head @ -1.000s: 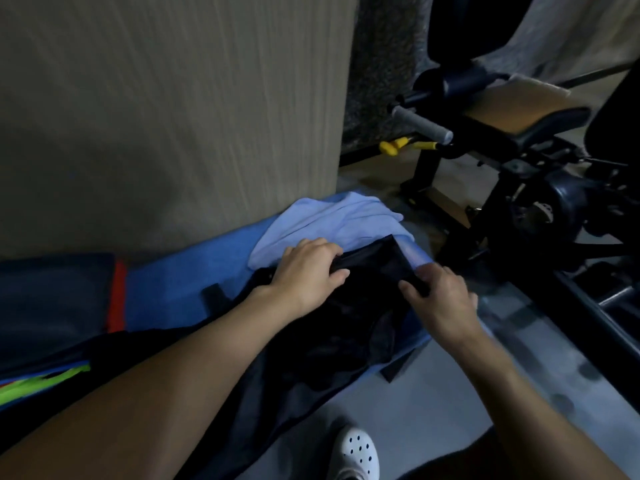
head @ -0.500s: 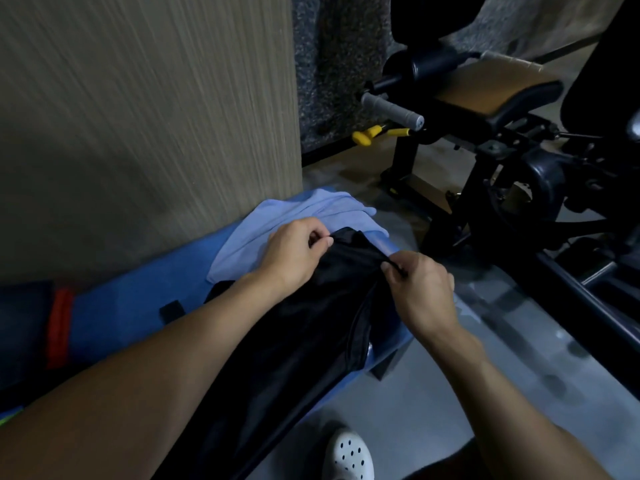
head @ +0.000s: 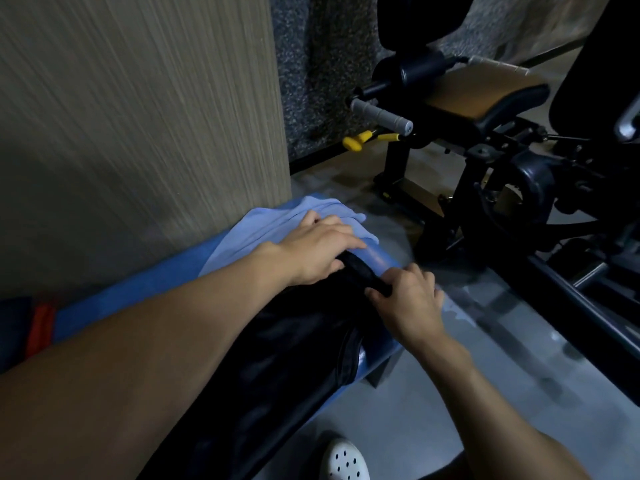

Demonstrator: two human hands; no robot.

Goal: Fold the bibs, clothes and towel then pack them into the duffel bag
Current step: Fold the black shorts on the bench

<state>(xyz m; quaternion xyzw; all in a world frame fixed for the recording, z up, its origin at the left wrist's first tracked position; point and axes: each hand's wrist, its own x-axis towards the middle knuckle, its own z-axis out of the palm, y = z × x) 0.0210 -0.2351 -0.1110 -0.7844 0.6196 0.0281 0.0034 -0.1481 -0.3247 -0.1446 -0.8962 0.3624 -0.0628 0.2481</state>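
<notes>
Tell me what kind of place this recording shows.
Most likely a gym: a black exercise machine with a padded seat and grey foam handle stands beside a blue padded bench.

A dim gym corner.
A tan striped wall point(head: 138, 116) meets a speckled grey wall point(head: 311, 64). A black exercise machine point(head: 526, 178) with a brown seat point(head: 485, 88) stands on the grey floor point(head: 450, 393).
</notes>
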